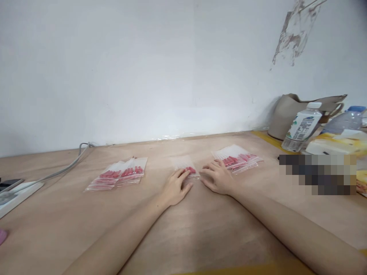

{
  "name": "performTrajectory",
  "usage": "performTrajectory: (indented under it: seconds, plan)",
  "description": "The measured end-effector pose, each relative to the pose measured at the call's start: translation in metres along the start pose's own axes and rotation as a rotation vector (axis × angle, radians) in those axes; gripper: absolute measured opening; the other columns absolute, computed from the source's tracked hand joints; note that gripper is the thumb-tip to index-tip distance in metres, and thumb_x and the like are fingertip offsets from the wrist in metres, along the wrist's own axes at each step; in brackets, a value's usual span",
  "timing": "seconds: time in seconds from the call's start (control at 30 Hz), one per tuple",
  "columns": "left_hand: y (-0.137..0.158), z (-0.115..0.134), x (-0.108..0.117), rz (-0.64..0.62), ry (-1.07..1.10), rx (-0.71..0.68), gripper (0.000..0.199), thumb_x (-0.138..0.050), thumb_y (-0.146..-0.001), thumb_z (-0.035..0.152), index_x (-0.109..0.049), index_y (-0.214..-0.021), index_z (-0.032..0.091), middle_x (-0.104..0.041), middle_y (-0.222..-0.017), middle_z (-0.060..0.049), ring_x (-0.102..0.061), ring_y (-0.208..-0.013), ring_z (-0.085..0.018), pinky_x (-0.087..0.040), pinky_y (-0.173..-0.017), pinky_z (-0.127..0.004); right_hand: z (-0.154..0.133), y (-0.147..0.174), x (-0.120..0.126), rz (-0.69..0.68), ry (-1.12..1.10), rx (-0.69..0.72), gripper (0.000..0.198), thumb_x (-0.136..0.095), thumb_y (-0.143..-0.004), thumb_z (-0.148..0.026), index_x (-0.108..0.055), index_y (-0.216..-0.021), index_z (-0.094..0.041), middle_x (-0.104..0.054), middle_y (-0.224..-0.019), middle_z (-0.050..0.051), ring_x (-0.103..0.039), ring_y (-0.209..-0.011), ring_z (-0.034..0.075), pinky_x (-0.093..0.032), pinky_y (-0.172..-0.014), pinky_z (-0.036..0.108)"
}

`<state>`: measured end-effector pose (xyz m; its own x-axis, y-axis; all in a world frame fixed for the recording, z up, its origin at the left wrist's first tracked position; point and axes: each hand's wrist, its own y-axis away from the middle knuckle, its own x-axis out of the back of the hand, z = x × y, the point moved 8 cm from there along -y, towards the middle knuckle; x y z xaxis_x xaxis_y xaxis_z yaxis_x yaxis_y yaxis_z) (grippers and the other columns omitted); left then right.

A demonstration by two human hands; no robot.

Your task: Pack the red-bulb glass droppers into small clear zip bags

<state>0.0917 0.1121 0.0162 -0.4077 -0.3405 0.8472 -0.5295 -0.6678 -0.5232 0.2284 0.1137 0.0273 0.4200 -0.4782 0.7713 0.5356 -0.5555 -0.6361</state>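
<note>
A small clear zip bag (182, 162) with red-tipped sticks in it lies flat on the table in front of me. My left hand (175, 187) rests over its near left part, fingers stretched out and thumb apart. Just to the bag's right, my right hand (218, 178) lies with its fingers loosely spread, holding nothing that I can see. Its fingertips are close to the right pile of similar bags (236, 157); whether they touch is unclear. Two overlapping left piles of such bags (117, 175) lie apart from my left hand.
At the back right stand a grey-beige bag (282, 116), a clear labelled bottle (302, 128), a larger blue-capped bottle (344, 121) and a yellow-white packet (334, 145). A grey cable (64, 169) crosses the left side to a white item (21, 198). A wall (137, 76) closes the table's far edge.
</note>
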Motion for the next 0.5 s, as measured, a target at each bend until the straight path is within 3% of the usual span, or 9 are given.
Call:
performTrajectory:
  seconds: [0.13, 0.23, 0.37, 0.5]
  plan:
    - [-0.005, -0.001, -0.009, -0.018, 0.019, 0.028, 0.048, -0.052, -0.083, 0.034, -0.042, -0.127, 0.018, -0.045, -0.13, -0.014, -0.045, -0.117, -0.026, -0.043, -0.091, -0.04, -0.003, 0.0, -0.006, -0.023, -0.072, -0.032, 0.03, -0.051, -0.078, -0.021, -0.058, -0.107, -0.023, -0.061, -0.101, 0.006, -0.055, -0.093, 0.018, -0.034, -0.09, 0.039]
    - [-0.002, -0.012, -0.008, -0.043, -0.002, 0.09, 0.047, -0.049, -0.084, 0.037, -0.046, -0.124, 0.013, -0.045, -0.129, -0.018, -0.045, -0.117, -0.03, -0.041, -0.091, -0.045, 0.001, 0.002, -0.006, -0.011, -0.153, -0.079, 0.031, -0.052, -0.077, -0.019, -0.059, -0.106, -0.021, -0.061, -0.104, 0.006, -0.057, -0.085, 0.015, -0.043, -0.075, 0.029]
    - [0.001, -0.023, -0.01, -0.134, -0.01, 0.065, 0.053, -0.047, -0.084, 0.045, -0.047, -0.124, 0.01, -0.047, -0.128, -0.018, -0.043, -0.119, -0.03, -0.037, -0.096, -0.044, 0.002, 0.003, -0.001, -0.002, -0.236, -0.115, 0.034, -0.051, -0.071, -0.011, -0.062, -0.102, -0.019, -0.062, -0.104, 0.005, -0.058, -0.071, 0.012, -0.045, -0.06, 0.022]
    - [0.001, -0.028, -0.012, -0.201, -0.005, -0.006, 0.059, -0.044, -0.084, 0.051, -0.042, -0.129, 0.012, -0.045, -0.13, -0.015, -0.04, -0.122, -0.028, -0.035, -0.098, -0.041, 0.005, 0.004, -0.004, -0.015, -0.238, -0.12, 0.037, -0.05, -0.07, -0.009, -0.062, -0.103, -0.02, -0.062, -0.103, 0.004, -0.058, -0.073, 0.012, -0.045, -0.057, 0.022]
